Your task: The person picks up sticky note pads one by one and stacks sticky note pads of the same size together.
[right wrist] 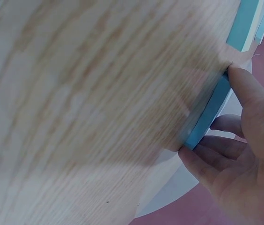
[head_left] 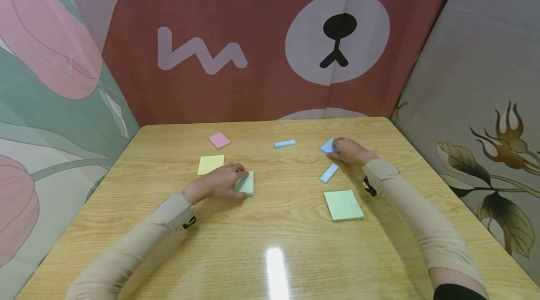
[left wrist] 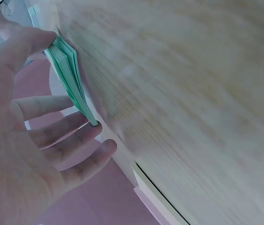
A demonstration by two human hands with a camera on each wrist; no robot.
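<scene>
Just right of a yellow pad (head_left: 210,164), left of centre on the desk (head_left: 236,243), my left grip (head_left: 219,183) pinches a small green pad (head_left: 247,185) between thumb and fingers. I judge it light and soft; its sheets gape, so gentle pressure on opposite edges suits. Far right, my right grip (head_left: 352,151) pinches a blue pad (head_left: 326,146) by opposite edges; it looks light but stiffer, probably not slippery, best held right there

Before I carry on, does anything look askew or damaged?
Yes: in the left wrist view, the pale green square paper pad held by the left hand has layers fanned apart, unlike the second green square paper pad, lying flat at front right. I see no spill or tear.
</scene>
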